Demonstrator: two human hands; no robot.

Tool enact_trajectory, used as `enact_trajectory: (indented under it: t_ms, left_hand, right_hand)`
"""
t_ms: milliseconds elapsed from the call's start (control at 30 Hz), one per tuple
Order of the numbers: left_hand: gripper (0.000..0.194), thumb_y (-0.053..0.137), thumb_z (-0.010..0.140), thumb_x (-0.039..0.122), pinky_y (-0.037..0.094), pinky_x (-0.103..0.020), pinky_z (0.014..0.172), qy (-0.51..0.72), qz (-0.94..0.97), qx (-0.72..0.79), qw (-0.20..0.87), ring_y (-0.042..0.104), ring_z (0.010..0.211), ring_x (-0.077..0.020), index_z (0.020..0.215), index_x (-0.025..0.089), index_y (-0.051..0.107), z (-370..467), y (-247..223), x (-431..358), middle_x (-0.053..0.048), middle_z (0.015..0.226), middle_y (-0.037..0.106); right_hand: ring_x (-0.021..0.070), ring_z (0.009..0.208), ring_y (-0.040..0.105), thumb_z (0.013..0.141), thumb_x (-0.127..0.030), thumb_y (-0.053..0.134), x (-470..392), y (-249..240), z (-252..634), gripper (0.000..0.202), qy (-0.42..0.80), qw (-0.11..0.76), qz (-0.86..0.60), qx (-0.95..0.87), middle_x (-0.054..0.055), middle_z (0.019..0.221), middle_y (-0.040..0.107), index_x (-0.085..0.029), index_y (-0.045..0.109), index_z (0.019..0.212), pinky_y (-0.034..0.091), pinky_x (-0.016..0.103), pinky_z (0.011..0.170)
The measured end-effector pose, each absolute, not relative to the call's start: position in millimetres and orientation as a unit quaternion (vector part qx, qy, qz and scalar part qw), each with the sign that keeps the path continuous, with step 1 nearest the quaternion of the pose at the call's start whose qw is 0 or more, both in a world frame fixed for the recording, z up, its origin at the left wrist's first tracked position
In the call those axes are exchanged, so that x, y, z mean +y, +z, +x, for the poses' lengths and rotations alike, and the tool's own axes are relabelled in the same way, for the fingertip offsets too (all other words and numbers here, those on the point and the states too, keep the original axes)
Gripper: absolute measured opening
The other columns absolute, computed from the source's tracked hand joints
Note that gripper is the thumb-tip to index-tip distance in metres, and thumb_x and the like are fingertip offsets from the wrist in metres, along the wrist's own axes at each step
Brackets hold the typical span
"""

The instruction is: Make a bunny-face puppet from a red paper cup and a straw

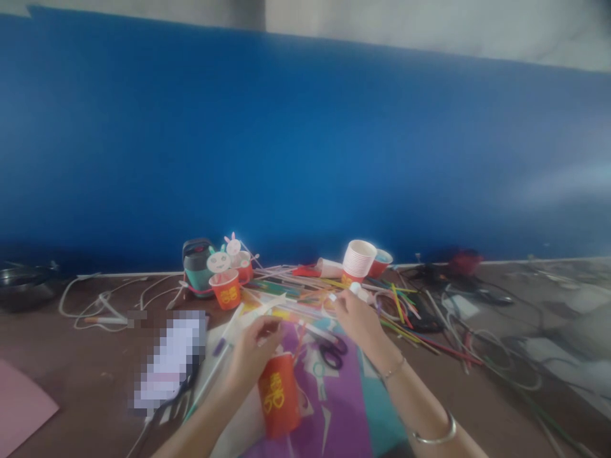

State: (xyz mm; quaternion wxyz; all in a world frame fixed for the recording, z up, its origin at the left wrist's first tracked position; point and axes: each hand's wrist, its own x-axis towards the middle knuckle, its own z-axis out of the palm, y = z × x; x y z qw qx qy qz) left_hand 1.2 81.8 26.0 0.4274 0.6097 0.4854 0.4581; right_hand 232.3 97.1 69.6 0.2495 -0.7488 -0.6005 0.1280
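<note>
My left hand [255, 348] hovers just above a red paper cup [279, 397] with yellow characters, its fingers loosely curled and apart. Nothing shows between them. A white pointed piece of paper [261, 308] lies behind this hand. Farther forward, my right hand [356, 315] has its fingers bent down among small white items by the straws; what they grip, if anything, is hidden. Black-handled scissors [333, 353] lie between my hands, on purple paper [348, 407] with cut-out gaps.
Colourful sticks [281, 286] are strewn behind. A stack of paper cups [359, 257] stands at the back. Rabbit-decorated cups [225, 289] stand left, by a teal-and-black container [197, 267]. A phone [172, 359] and pink paper [21, 404] lie left; cables [513, 381] lie right.
</note>
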Motion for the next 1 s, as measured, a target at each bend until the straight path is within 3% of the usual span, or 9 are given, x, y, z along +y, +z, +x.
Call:
enact_trajectory:
  t_ms: [133, 233, 367, 433, 600, 767, 1000]
  left_hand:
    - [0.026, 0.062, 0.079, 0.039, 0.049, -0.029, 0.062, 0.457, 0.607, 0.482, 0.435, 0.064, 0.076, -0.0211, 0.09, 0.017, 0.068, 1.2, 30.7, 80.1, -0.007, 0.087, 0.07]
    - [0.023, 0.061, 0.08, 0.037, 0.05, -0.031, 0.071, 0.474, 0.615, 0.466, 0.424, 0.065, 0.081, -0.0213, 0.091, 0.017, 0.066, 0.7, 32.1, 80.1, -0.007, 0.09, 0.07]
    - [0.03, 0.06, 0.083, 0.035, 0.049, -0.035, 0.082, 0.492, 0.637, 0.454, 0.383, 0.065, 0.085, -0.0212, 0.107, 0.019, 0.063, -0.9, 30.6, 79.5, -0.005, 0.09, 0.07]
    - [0.038, 0.058, 0.085, 0.034, 0.048, -0.036, 0.086, 0.482, 0.657, 0.457, 0.357, 0.064, 0.09, -0.0214, 0.121, 0.022, 0.059, -1.9, 30.3, 77.8, -0.005, 0.097, 0.07]
    - [0.044, 0.054, 0.089, 0.031, 0.045, -0.04, 0.094, 0.44, 0.726, 0.447, 0.282, 0.059, 0.109, -0.0249, 0.133, 0.027, 0.053, -2.7, 35.7, 70.4, -0.008, 0.119, 0.066]
    - [0.043, 0.049, 0.093, 0.029, 0.047, -0.039, 0.089, 0.397, 0.798, 0.398, 0.216, 0.06, 0.102, -0.0251, 0.136, 0.029, 0.051, -0.4, 42.0, 64.5, -0.008, 0.113, 0.068]
    - [0.041, 0.047, 0.095, 0.024, 0.046, -0.037, 0.087, 0.408, 0.812, 0.372, 0.189, 0.059, 0.097, -0.023, 0.136, 0.028, 0.051, 0.0, 41.4, 65.3, -0.007, 0.106, 0.068]
  right_hand:
    - [0.0179, 0.062, 0.058, 0.089, -0.038, 0.039, 101.8, 70.7, 235.1, 0.032, 0.239, 0.338, -0.683, -0.602, 0.002, 0.06, 0.059, -0.022, 0.05, 0.063, 0.04, 0.028, 0.06]
    - [0.0149, 0.06, 0.055, 0.089, -0.037, 0.038, 97.9, 75.6, 230.2, 0.036, 0.356, 0.403, -0.579, -0.613, -0.001, 0.058, 0.056, -0.022, 0.046, 0.058, 0.042, 0.027, 0.061]
    - [0.0178, 0.085, 0.063, 0.083, -0.025, 0.05, 88.9, 79.2, 217.4, 0.013, 0.44, 0.439, -0.497, -0.606, 0.002, 0.082, 0.067, -0.02, 0.061, 0.083, 0.047, 0.029, 0.077]
    - [0.0195, 0.09, 0.065, 0.085, -0.026, 0.051, 84.7, 79.0, 208.8, 0.021, 0.453, 0.434, -0.469, -0.622, 0.004, 0.088, 0.07, -0.02, 0.061, 0.103, 0.049, 0.032, 0.081]
    - [0.0182, 0.075, 0.068, 0.091, -0.029, 0.052, 74.0, 75.9, 185.5, 0.025, 0.382, 0.435, -0.447, -0.682, 0.006, 0.087, 0.072, -0.018, 0.059, 0.112, 0.054, 0.031, 0.072]
    - [0.0211, 0.081, 0.067, 0.094, -0.031, 0.051, 65.5, 68.2, 174.7, 0.019, 0.212, 0.422, -0.471, -0.745, 0.006, 0.084, 0.072, -0.019, 0.065, 0.095, 0.052, 0.034, 0.077]
    - [0.0249, 0.092, 0.066, 0.093, -0.026, 0.049, 62.6, 57.4, 174.0, 0.024, 0.181, 0.409, -0.491, -0.747, 0.01, 0.099, 0.072, -0.019, 0.06, 0.113, 0.052, 0.039, 0.081]
